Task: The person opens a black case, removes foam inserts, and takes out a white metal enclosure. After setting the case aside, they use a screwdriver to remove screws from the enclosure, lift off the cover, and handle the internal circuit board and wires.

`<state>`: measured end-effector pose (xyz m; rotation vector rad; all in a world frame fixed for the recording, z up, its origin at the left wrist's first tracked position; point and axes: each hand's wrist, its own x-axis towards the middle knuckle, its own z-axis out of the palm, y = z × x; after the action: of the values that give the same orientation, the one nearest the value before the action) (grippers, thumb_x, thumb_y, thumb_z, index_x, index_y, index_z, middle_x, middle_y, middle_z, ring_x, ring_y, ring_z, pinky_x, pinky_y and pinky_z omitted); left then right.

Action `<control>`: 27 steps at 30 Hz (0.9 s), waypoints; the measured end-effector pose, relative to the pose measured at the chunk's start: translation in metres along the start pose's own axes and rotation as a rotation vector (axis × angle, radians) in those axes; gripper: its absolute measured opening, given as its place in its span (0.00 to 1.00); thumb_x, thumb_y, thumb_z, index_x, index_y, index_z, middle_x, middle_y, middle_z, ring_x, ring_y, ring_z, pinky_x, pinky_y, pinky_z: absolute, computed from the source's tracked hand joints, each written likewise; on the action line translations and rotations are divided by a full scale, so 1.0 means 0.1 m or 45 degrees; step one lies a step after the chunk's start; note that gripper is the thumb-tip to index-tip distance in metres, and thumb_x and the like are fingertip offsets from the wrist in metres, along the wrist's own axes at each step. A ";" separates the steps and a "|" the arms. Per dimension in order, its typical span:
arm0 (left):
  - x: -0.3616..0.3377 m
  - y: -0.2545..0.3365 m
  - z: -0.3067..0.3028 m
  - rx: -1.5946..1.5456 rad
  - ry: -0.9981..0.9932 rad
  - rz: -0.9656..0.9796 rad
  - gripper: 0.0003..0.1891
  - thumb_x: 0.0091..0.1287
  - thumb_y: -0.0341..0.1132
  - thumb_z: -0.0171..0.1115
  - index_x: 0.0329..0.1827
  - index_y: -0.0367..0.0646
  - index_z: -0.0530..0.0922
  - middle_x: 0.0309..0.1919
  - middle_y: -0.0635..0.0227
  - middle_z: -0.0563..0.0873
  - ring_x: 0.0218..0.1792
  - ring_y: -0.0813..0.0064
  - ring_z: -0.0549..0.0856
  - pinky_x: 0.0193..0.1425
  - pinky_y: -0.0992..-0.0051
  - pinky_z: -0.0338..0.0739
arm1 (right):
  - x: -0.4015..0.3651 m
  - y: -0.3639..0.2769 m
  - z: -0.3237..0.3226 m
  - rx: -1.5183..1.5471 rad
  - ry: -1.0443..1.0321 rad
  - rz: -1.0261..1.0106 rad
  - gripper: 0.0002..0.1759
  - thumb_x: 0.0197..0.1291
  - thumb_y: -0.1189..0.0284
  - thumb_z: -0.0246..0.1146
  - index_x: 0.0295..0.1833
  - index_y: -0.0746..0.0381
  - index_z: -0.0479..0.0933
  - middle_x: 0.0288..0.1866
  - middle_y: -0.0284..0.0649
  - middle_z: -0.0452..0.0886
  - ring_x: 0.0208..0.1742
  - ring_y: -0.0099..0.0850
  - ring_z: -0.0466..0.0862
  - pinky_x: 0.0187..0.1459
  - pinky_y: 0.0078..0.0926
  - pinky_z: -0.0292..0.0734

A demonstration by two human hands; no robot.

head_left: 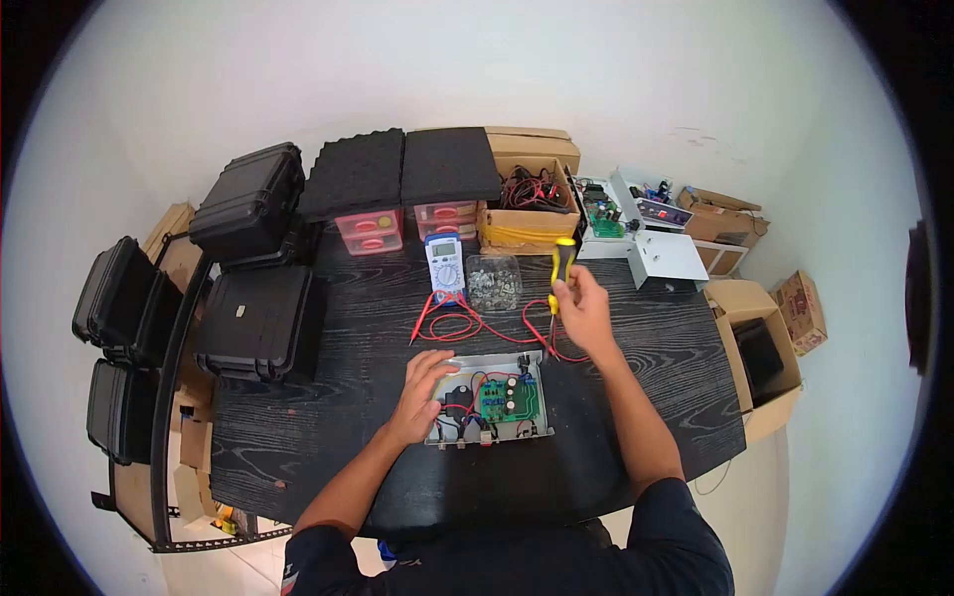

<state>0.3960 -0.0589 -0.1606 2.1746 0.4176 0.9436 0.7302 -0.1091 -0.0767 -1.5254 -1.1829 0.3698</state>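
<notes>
My right hand [584,310] is closed round a yellow and black screwdriver [563,260], held upright above the table with its shaft pointing down. My left hand [421,397] rests with its fingers spread on the left side of an open metal enclosure [544,429]. Inside the enclosure are a green circuit board [525,400], a dark component and red and black wires. Beyond it stands a blue and white multimeter [446,270] with red test leads [453,335] looped on the table. A clear tray of small metal parts [494,282] sits beside the multimeter.
Black hard cases [256,323] are stacked at the left. Foam-topped drawers [371,230] and a cardboard box of cables [529,226] line the back of the dark table [636,397]. A white enclosure [668,260] stands back right; an open carton [780,372] is beyond the right edge.
</notes>
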 end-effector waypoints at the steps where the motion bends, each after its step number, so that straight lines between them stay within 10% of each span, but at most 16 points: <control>1: 0.01 0.00 0.00 0.008 -0.001 -0.001 0.40 0.80 0.67 0.38 0.71 0.38 0.77 0.78 0.50 0.72 0.80 0.44 0.63 0.84 0.47 0.52 | -0.07 -0.13 0.04 0.231 0.042 -0.027 0.13 0.77 0.69 0.65 0.56 0.68 0.78 0.36 0.38 0.88 0.31 0.23 0.86 0.37 0.24 0.84; 6: 0.02 0.00 0.00 0.023 0.001 -0.012 0.40 0.81 0.67 0.36 0.71 0.38 0.76 0.78 0.49 0.72 0.79 0.44 0.64 0.84 0.47 0.53 | -0.56 -0.49 0.37 0.475 -0.124 -0.184 0.14 0.80 0.75 0.59 0.63 0.71 0.71 0.49 0.42 0.88 0.35 0.20 0.86 0.35 0.21 0.85; 13: 0.02 0.01 -0.02 0.048 0.008 -0.002 0.40 0.82 0.66 0.35 0.70 0.38 0.77 0.77 0.48 0.73 0.77 0.45 0.66 0.83 0.48 0.53 | -0.84 -0.36 0.76 0.444 -0.388 -0.273 0.15 0.80 0.73 0.60 0.63 0.71 0.70 0.41 0.44 0.87 0.37 0.25 0.91 0.40 0.26 0.87; 17: 0.01 0.00 -0.01 0.039 0.023 -0.006 0.39 0.82 0.65 0.35 0.69 0.38 0.79 0.76 0.49 0.73 0.77 0.44 0.67 0.83 0.48 0.53 | -0.86 -0.34 0.76 0.425 -0.477 -0.238 0.17 0.81 0.74 0.58 0.68 0.71 0.69 0.56 0.44 0.85 0.50 0.24 0.88 0.47 0.26 0.91; 27: 0.02 0.01 -0.01 0.034 0.019 -0.015 0.39 0.82 0.64 0.35 0.69 0.38 0.80 0.77 0.48 0.74 0.77 0.44 0.66 0.83 0.47 0.53 | -0.85 -0.27 0.77 0.441 -0.564 -0.289 0.19 0.80 0.76 0.58 0.71 0.70 0.69 0.51 0.47 0.85 0.43 0.29 0.92 0.46 0.29 0.89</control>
<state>0.3967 -0.0582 -0.1584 2.1884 0.4521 0.9533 0.6209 -0.1384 -0.1090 -1.0224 -1.5264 0.7430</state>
